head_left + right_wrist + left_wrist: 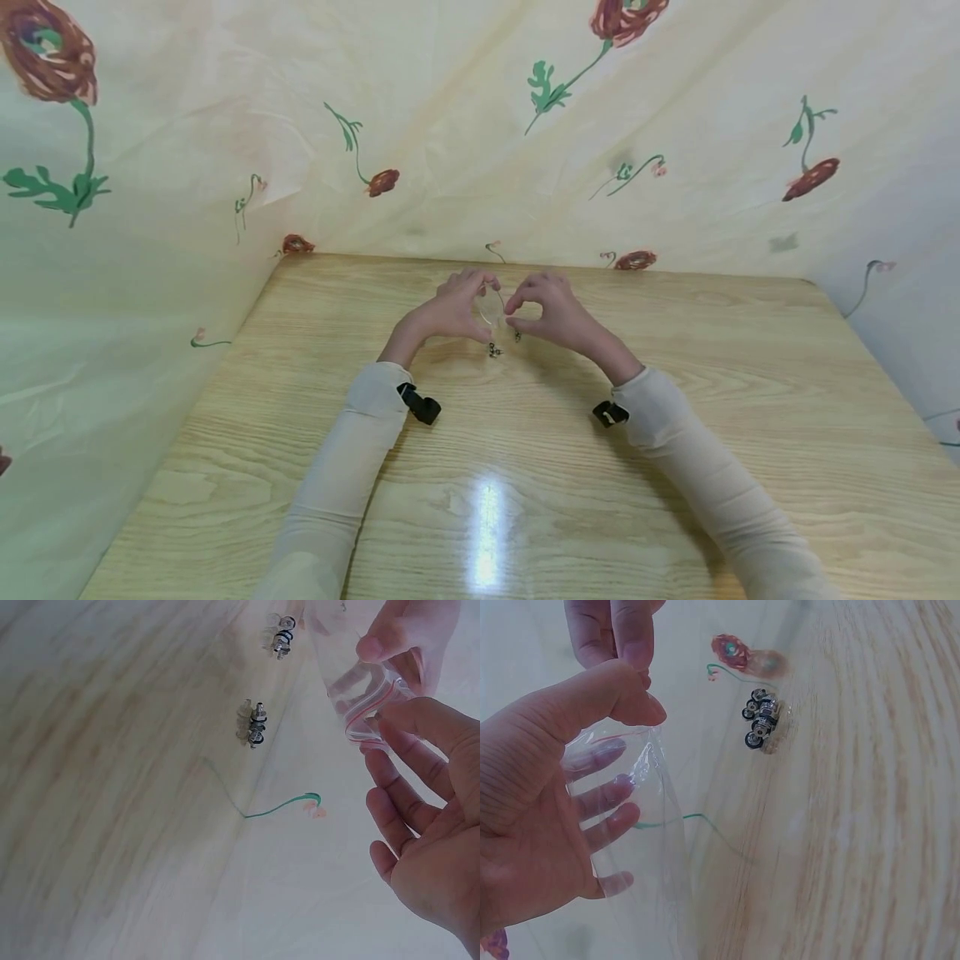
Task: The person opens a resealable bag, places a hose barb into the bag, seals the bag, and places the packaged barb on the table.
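A clear zip-lock bag (490, 308) with a red line along its mouth is held up between both hands. My left hand (453, 310) holds it with the thumb near the mouth; the other fingers show through the plastic in the left wrist view. At the opposite side, my right hand (553, 313) pinches the bag's mouth (369, 712) between thumb and forefinger, its remaining fingers loosely bent. Below the hands, small silvery metal fittings with dark rings (762, 720) lie on the table in two groups, one group (493, 350) by the left thumb and another (517, 337) under the right hand.
The light wood-grain table (480, 442) reaches back to a cream, flower-printed sheet (450, 125) hanging behind and at the sides. Black straps (420, 405) sit at both wrists over pale sleeves.
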A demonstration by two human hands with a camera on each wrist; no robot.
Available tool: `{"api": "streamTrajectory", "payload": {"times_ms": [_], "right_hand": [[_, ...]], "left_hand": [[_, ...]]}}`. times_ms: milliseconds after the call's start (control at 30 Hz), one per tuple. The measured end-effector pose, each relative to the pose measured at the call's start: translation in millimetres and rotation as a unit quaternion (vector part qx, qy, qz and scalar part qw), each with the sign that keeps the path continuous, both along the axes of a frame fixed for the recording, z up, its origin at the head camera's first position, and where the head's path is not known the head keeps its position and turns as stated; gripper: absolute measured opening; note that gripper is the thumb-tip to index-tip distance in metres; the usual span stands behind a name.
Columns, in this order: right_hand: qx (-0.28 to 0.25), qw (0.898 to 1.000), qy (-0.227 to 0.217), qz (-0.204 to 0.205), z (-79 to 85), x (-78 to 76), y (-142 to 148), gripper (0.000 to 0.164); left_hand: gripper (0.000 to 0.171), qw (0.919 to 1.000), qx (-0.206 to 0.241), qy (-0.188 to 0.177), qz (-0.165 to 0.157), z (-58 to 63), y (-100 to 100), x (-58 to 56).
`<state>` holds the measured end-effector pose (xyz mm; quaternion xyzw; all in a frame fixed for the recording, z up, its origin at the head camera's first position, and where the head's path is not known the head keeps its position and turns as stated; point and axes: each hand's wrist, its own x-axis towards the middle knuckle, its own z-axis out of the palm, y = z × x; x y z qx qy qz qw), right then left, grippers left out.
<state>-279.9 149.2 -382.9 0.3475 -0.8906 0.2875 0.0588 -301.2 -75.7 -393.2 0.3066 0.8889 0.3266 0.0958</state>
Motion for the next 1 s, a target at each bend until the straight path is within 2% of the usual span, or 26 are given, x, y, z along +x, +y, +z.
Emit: {"api": "streamTrajectory", "payload": {"times_ms": [200, 433, 633, 1000], "right_hand": [[0.014, 1.0, 0.005, 0.019, -2.4, 3.6, -0.1, 0.009], [0.056, 0.998, -0.011, 0.01, -5.2, 8.0, -0.4, 0.007], [0.077, 0.997, -0.007, 0.022, -11.7, 9.1, -0.7, 0.007], [0.092, 0.994, -0.002, 0.052, -18.1, 13.7, -3.4, 0.007]], "left_hand": [[0.072, 1.0, -0.001, -0.002, -0.003, -1.2, 0.2, 0.0], [0.073, 1.0, -0.001, -0.004, -0.002, -2.1, -0.4, -1.5], [0.073, 1.0, 0.001, -0.009, -0.003, -1.1, -1.0, -1.1], [0.07, 1.0, 0.001, -0.005, -0.006, -1.1, -1.9, -0.1]]}}
